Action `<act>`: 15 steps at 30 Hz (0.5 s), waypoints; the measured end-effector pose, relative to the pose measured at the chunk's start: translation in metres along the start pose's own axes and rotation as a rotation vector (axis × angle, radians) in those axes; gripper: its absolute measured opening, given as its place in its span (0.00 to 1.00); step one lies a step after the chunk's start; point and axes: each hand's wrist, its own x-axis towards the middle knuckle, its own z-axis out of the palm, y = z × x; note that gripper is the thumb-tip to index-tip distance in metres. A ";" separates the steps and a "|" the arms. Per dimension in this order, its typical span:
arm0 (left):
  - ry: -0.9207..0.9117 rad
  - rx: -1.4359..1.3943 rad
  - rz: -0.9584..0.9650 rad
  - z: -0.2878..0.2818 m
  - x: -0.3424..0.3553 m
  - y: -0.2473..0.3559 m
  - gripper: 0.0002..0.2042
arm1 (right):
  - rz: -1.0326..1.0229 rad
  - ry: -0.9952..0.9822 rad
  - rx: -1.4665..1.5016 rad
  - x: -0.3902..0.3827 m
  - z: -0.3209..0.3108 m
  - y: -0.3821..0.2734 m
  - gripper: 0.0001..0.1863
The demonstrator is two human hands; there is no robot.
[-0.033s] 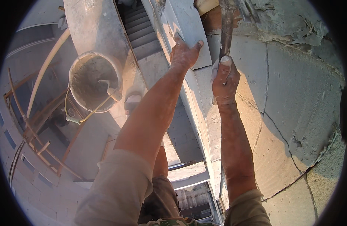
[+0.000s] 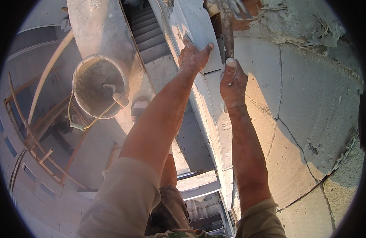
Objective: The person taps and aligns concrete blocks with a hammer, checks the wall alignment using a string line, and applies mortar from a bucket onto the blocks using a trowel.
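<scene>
My left hand (image 2: 194, 57) rests on the near end of a pale grey block (image 2: 201, 22) set along the top of the wall. Its thumb and fingers are stretched apart against the block. To its right, my right hand (image 2: 234, 81) is closed round the handle of a claw hammer (image 2: 228, 33). The hammer points away from me, its metal head at the top edge of the view and partly cut off. The head is beside the far part of the block, over a reddish-brown surface (image 2: 252, 22). I cannot tell whether it touches anything.
A mortar-coated bucket (image 2: 81, 89) with a wire handle and a tool inside stands left on a concrete ledge (image 2: 99, 27). Stairs (image 2: 149, 31) drop away between ledge and wall. A cracked, plastered surface (image 2: 310, 95) spreads right, with rough mortar (image 2: 298, 27) beyond. Wooden poles (image 2: 48, 146) lie lower left.
My right hand and the hammer have shifted slightly left, toward the block, and the hammer head has swung left. My left hand stays in place on the block.
</scene>
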 end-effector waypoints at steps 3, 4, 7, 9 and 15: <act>-0.001 0.045 -0.002 0.001 0.000 -0.001 0.44 | 0.188 -0.126 -0.241 0.006 0.018 0.011 0.26; 0.024 0.071 0.002 0.002 0.000 -0.003 0.44 | 0.214 -0.147 -0.178 0.005 0.014 0.013 0.28; 0.002 0.065 0.005 -0.002 -0.001 -0.003 0.45 | 0.199 -0.126 0.006 -0.006 0.009 0.013 0.27; 0.014 0.075 0.008 -0.001 0.001 -0.004 0.45 | 0.209 -0.101 0.113 -0.010 -0.002 -0.007 0.27; 0.012 0.053 0.038 0.001 0.002 -0.005 0.44 | -0.010 0.025 0.026 0.000 0.016 0.014 0.24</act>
